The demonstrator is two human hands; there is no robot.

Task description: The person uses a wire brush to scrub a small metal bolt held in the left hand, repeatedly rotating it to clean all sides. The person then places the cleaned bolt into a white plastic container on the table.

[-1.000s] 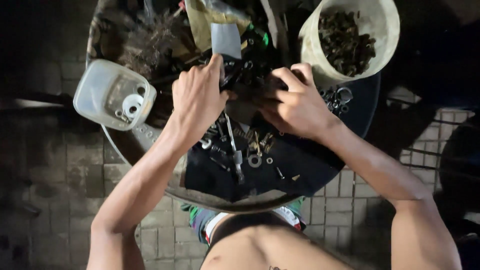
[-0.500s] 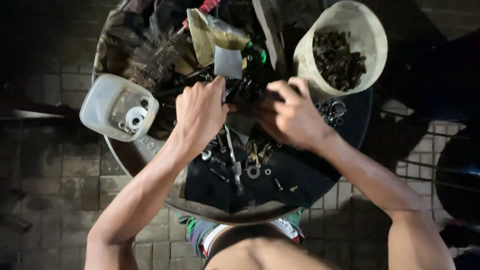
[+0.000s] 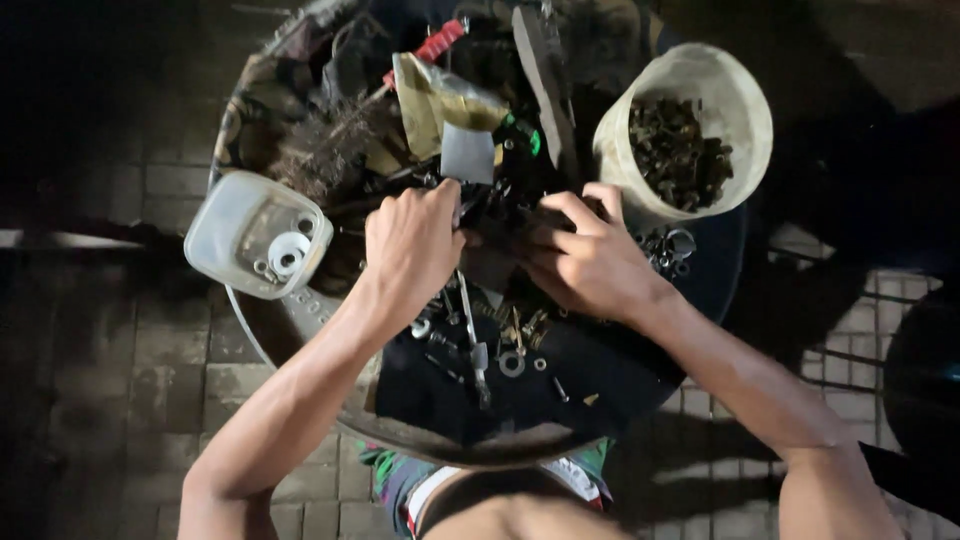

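From the head camera, looking straight down, both hands meet over a dark tangle of metal parts [image 3: 500,215] heaped in the middle of a round dark surface [image 3: 620,390]. The left hand [image 3: 412,248] is curled into a loose fist, knuckles up, its fingertips buried in the heap; what exactly it pinches is hidden. The right hand [image 3: 585,262] lies just beside it, fingers bent and pressed down on the same heap, its grip likewise out of sight.

Below the hands, loose washers and screws [image 3: 512,362] lie scattered next to a slim metal tool [image 3: 470,330]. Right of the right hand stands a pale bucket [image 3: 745,110] filled with dark bolts and nuts. Left of the left hand, a clear plastic tub [image 3: 235,225] sits at the rim holding a few white rings. Beyond the hands are a grey card [image 3: 467,153], a crumpled bag [image 3: 430,100] and a red-handled tool [image 3: 440,40].

The surface stands on a dim brick-paved floor [image 3: 120,380].
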